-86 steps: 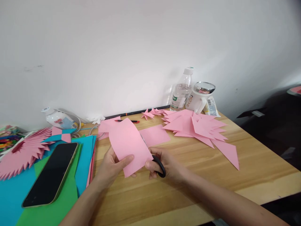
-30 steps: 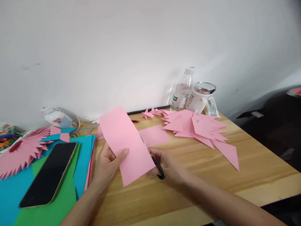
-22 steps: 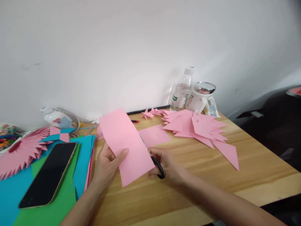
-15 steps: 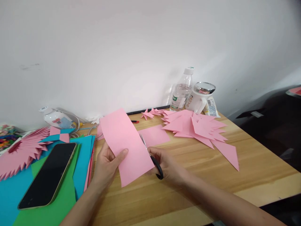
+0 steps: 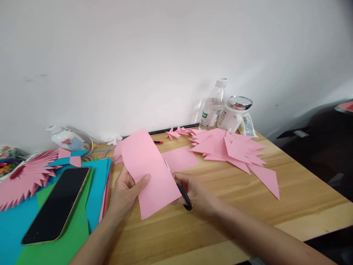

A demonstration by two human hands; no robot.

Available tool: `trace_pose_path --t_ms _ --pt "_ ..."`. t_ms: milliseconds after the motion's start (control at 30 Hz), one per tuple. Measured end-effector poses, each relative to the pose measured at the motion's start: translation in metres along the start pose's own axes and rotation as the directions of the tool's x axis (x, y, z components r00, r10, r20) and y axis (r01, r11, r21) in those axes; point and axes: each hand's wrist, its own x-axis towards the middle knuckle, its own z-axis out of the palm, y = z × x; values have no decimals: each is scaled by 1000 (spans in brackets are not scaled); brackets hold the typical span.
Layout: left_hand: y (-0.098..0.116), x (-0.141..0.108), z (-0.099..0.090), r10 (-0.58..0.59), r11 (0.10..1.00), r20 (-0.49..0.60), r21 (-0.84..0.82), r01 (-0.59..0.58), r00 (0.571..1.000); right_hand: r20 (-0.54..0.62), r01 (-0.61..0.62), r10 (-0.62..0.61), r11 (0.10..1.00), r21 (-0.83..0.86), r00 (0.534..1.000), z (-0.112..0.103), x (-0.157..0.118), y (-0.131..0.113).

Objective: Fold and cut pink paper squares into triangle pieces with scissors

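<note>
A sheet of pink paper (image 5: 150, 158) is pinched in my left hand (image 5: 128, 189), the thumb on its front and the fingers behind. My right hand (image 5: 194, 193) grips a pair of scissors (image 5: 185, 196) by the black handles. Their blades lie along the sheet's right edge, mostly hidden by the paper. Behind the scissors another flat pink piece (image 5: 180, 159) rests on the wooden table. To the right lies a pile of cut pink paper pieces (image 5: 220, 145), many with pointed ends.
A water bottle (image 5: 212, 106) and a white mug (image 5: 231, 116) stand by the wall. Folded pink stars (image 5: 173, 134) lie near a pen (image 5: 158, 142). At left, a phone (image 5: 56, 206) rests on green and blue sheets (image 5: 100, 184), beside pleated pink paper (image 5: 30, 173) and a white bottle (image 5: 67, 139).
The scissor blades, parted before, now look closed together at the paper's edge. The sheet's upper left side has shifted slightly right. Both hands stay in nearly the same place.
</note>
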Motion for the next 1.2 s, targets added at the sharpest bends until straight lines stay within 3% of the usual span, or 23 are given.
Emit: trace_pose_path --t_ms 267,567,833,1200 --pt "3 1 -3 -27 999 -36 44 28 999 8 -22 22 1000 21 1000 3 -2 -3" --pt "2 -2 1 22 993 -66 120 -14 998 -8 -41 42 998 39 999 2 -2 -2" --pt "0 -1 1 33 993 -42 117 -28 999 -19 -64 64 998 2 998 0 1 -1" --pt "-3 0 -2 41 987 -13 156 -38 999 -16 -7 7 999 -37 1000 -1 0 1"
